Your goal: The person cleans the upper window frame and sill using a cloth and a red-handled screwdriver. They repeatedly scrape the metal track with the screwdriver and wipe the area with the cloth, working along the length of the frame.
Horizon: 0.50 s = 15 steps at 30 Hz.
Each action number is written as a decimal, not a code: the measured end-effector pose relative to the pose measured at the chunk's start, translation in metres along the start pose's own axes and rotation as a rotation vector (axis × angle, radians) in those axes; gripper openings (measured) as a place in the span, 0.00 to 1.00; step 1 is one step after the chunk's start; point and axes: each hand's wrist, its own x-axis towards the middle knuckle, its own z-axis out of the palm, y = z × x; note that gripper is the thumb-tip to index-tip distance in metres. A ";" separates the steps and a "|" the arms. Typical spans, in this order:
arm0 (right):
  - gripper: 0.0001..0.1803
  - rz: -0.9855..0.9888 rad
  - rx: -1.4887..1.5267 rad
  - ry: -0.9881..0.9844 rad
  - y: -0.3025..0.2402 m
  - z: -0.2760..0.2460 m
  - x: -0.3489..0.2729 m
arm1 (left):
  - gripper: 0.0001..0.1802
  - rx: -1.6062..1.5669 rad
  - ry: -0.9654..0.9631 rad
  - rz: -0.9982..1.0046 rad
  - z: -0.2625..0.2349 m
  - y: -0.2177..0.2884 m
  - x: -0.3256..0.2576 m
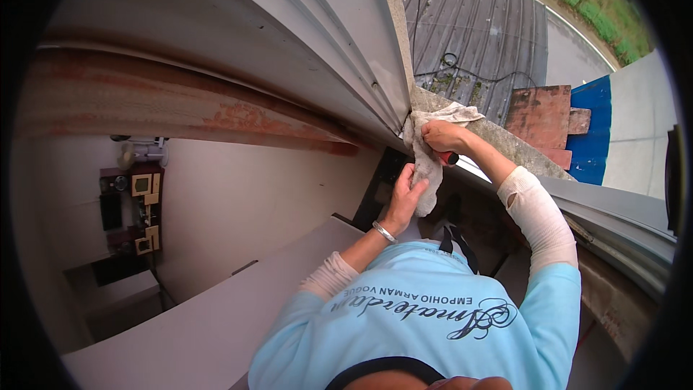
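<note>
A: Start with the grey rag point(427, 152). Where is it?

B: Just right of centre, draped over the concrete ledge point(498, 137) where the window frame point(346, 58) meets it. The upper end lies bunched on the ledge; the rest hangs down the inner side.

A: And the hands?

B: The right hand point(442, 136) sits on the rag's upper end, its fingers curled tight around a red-handled tool point(449, 158) and pinning the cloth beneath. The left hand point(404, 198), at about seven o'clock from it, has its fingers closed loosely on the hanging tail. A silver bracelet point(384, 232) sits on that wrist.

A: What worries you?

B: The drop. At one o'clock from the ledge there's open air, a corrugated roof point(476, 29) far below and a blue sheet point(590, 130) at three o'clock. If the right grip loosens, I'd judge the tool or rag could slide off the outer edge.

A: Anything else?

B: Both arms stretch up and outward; leaning further could cost balance. The tool's working end is hidden, so whether it might snag the cloth I cannot tell.
</note>
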 end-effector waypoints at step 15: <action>0.06 -0.526 -0.203 0.725 0.089 0.104 -0.003 | 0.13 0.211 -0.080 -0.071 -0.025 -0.024 -0.006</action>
